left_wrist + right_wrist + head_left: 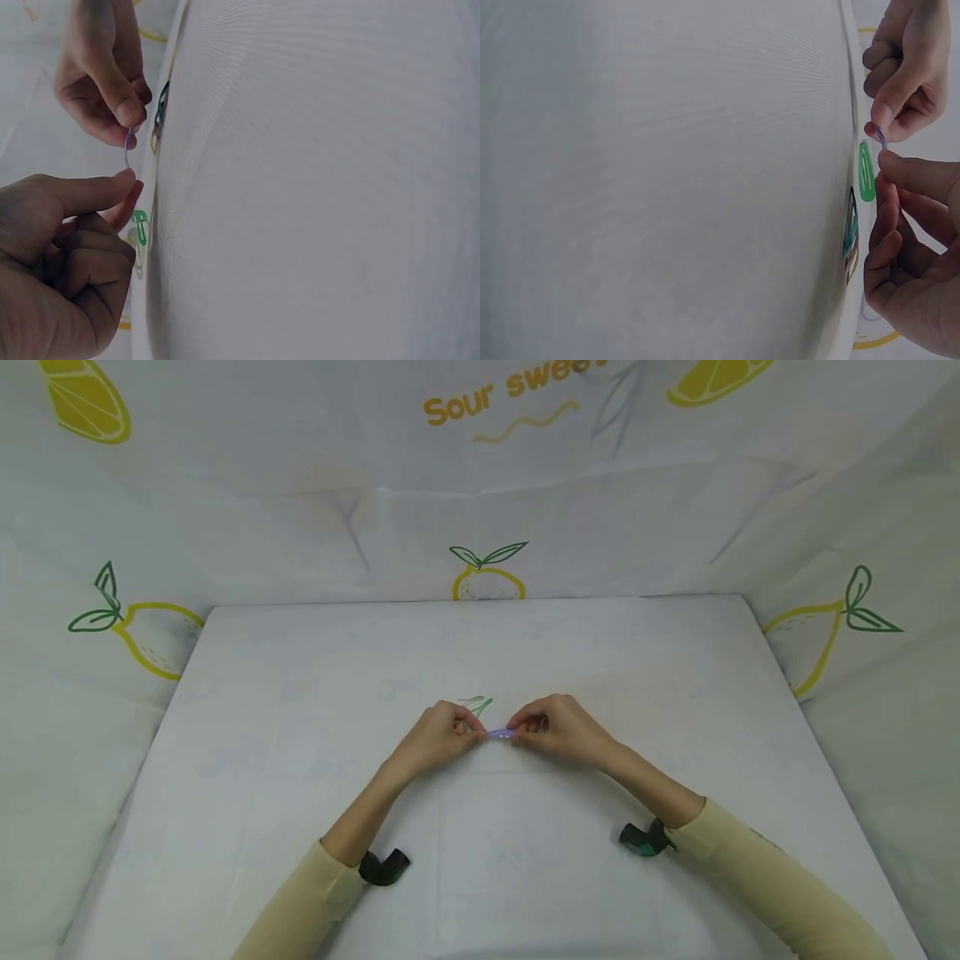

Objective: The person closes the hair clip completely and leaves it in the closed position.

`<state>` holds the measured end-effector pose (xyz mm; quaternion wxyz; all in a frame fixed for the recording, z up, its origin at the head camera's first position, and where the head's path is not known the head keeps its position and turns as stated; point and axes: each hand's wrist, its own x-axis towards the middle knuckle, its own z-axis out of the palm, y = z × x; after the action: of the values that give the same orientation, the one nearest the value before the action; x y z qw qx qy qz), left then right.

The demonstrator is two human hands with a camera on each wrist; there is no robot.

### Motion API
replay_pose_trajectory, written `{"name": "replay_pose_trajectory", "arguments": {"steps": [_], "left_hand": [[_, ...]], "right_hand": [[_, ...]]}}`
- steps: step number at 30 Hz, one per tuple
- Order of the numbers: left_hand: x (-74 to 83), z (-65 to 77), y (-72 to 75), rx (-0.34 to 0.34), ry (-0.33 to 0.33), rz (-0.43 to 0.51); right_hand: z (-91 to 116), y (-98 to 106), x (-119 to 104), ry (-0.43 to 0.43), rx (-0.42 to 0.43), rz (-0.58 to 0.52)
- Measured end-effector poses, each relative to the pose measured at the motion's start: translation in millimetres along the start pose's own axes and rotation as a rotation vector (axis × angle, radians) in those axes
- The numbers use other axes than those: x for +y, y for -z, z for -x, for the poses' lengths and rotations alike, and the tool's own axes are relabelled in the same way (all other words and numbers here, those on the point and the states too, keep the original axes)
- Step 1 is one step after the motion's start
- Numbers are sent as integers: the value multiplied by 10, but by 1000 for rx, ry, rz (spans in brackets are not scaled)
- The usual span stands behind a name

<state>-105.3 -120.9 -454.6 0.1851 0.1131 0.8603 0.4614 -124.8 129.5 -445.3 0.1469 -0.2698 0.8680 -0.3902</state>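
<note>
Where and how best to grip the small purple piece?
Probably by its two ends, pinched between thumb and fingers, one hand coming from each side. The small purple piece is slim and runs crosswise between the left hand and right hand, which pinch its opposite ends and leave its middle bare.

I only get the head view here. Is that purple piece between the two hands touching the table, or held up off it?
Observer: Held up. The left wrist view shows the purple piece raised off the table.
Operator: Is anything near the right hand that I can't see?
Observer: Yes, the right wrist view shows a dark-and-teal item lying close by; its exact shape is hard to tell.
Operator: And how does the rest of the left hand lie, beyond the pinch?
Observer: Tucked in. The left wrist view shows other fingers curled toward the palm.
</note>
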Motion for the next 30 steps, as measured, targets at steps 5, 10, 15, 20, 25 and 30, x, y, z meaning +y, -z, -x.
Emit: {"name": "replay_pose_trajectory", "arguments": {"steps": [5,10,15,20,25,30], "left_hand": [[-10,-2,3,-9,5,18],[-19,-6,4,-18,-3,31],[-30,-9,-2,-23,1,27],[-14,3,-3,-26,11,25],[4,14,-9,-27,14,25],[11,13,-16,-26,28,26]], "right_hand": [[-7,-1,-3,2,-2,2],[-15,1,-6,4,-6,-1],[-21,-15,27,7,-12,-3],[-20,-11,13,-2,-21,-1],[-16,-5,8,-5,-20,15],[-8,7,15,-11,-18,14]]}}
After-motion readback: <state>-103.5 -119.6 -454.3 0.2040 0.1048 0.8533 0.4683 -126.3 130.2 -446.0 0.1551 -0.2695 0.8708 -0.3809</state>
